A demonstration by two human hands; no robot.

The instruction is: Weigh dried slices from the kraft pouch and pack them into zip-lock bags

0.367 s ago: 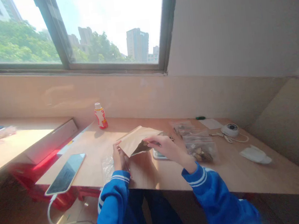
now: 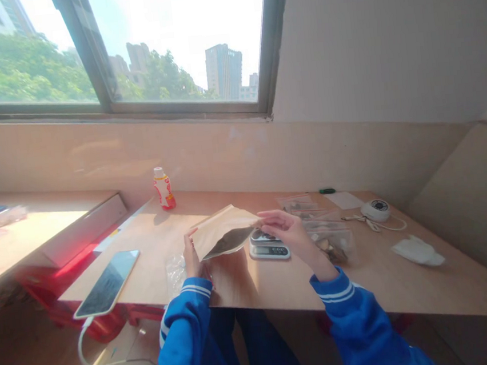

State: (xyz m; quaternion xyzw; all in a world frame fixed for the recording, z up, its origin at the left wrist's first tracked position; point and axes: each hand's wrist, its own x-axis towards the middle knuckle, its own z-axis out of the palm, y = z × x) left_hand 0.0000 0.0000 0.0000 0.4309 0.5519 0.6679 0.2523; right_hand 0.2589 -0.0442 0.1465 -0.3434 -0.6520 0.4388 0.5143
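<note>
A kraft paper pouch hangs above the wooden desk, its dark inside or contents showing along the lower opening. My left hand grips its left side. My right hand pinches its right corner between the fingers. A digital kitchen scale sits just beyond the pouch, close below my right fingers. Under my left hand lies a clear plastic bag. Behind my right wrist stands a zip bag of brown pieces.
Flat zip bags, a white sheet, a green marker, a round white corded device and a white tissue lie farther along the desk. A phone with a white cable rests at the left edge. A red-and-white bottle stands by the wall.
My right hand has slid right to the pouch's corner, uncovering the scale. The pouch's dark opening shows more fully. My left hand has barely moved.
</note>
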